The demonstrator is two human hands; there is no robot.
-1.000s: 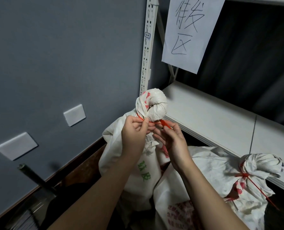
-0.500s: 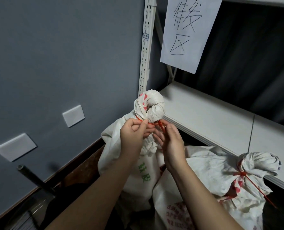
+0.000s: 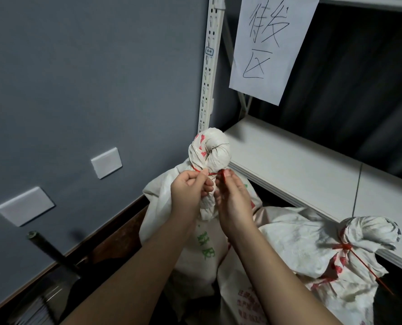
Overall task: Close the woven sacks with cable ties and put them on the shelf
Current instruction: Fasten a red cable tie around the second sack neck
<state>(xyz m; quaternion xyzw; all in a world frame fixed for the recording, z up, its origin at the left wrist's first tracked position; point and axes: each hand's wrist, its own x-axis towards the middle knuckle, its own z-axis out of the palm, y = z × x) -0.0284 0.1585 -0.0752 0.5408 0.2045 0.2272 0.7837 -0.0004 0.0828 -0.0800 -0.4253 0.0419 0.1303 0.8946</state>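
Nearest, a tied woven sack [image 3: 312, 259] lies below the shelf's front edge, a second red cable tie [image 3: 343, 247] cinched round its neck. Beyond it, the left hand [image 3: 190, 193] and right hand [image 3: 232, 202] each pinch the red cable tie [image 3: 212, 174] looped round the gathered neck of the upright woven sack [image 3: 209, 153], just beside the white shelf [image 3: 301, 170] at its left corner. A handwritten paper sign [image 3: 272, 43] hangs above.

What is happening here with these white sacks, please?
A person is closing a woven sack with a red cable tie around its gathered neck. The left hand and the right hand each pinch the tie. A second sack, already tied in red, lies to the right, below the white shelf. Neither sack is on the shelf yet.
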